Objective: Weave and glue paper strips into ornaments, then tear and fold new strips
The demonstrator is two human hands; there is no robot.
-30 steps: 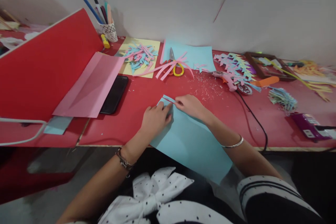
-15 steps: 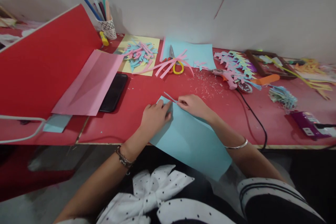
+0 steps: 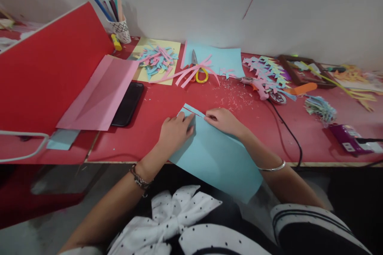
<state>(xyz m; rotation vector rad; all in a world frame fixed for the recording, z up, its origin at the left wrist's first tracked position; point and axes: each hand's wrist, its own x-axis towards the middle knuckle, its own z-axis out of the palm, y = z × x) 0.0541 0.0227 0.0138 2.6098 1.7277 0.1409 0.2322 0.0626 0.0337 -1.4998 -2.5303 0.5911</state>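
A light blue paper sheet point(image 3: 221, 159) lies slantwise over the table's front edge, its near part hanging over my lap. Along its far edge a narrow blue paper strip point(image 3: 193, 109) is partly torn away, with a thin red gap of table showing between strip and sheet. My left hand point(image 3: 177, 132) rests on the sheet's left part, fingers spread and pressing down, the index fingertip close to the tear. My right hand point(image 3: 224, 121) is closed in a pinch on the strip at the tear's right end; its fingertips are partly hidden.
Scissors point(image 3: 202, 75) and pink strips point(image 3: 184, 75) lie at the back, beside cut paper pieces point(image 3: 157, 61). A glue gun point(image 3: 257, 87) with a cord point(image 3: 287, 135) is to the right. A phone point(image 3: 128, 103), pink sheet point(image 3: 95, 95) and red board point(image 3: 54, 71) stand left.
The strip, which stood up at an angle from the sheet, now lies flatter along its far edge with a gap visible. My hands have barely moved; the view has shifted slightly.
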